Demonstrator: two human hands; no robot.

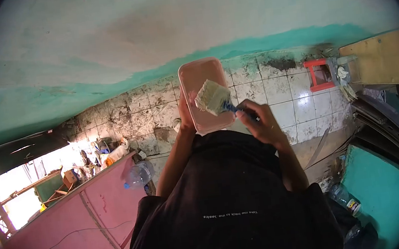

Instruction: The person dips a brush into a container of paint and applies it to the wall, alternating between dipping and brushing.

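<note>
In the head view, your left hand [186, 118] is wrapped around the near edge of a pink tub [199, 78], holding it out before your chest, above the tiled floor [294, 94]. Your right hand [260, 123] is closed around a blue-handled brush [214, 98]. Its wide, pale, paint-coated bristles lie over the tub, seemingly touching it.
</note>
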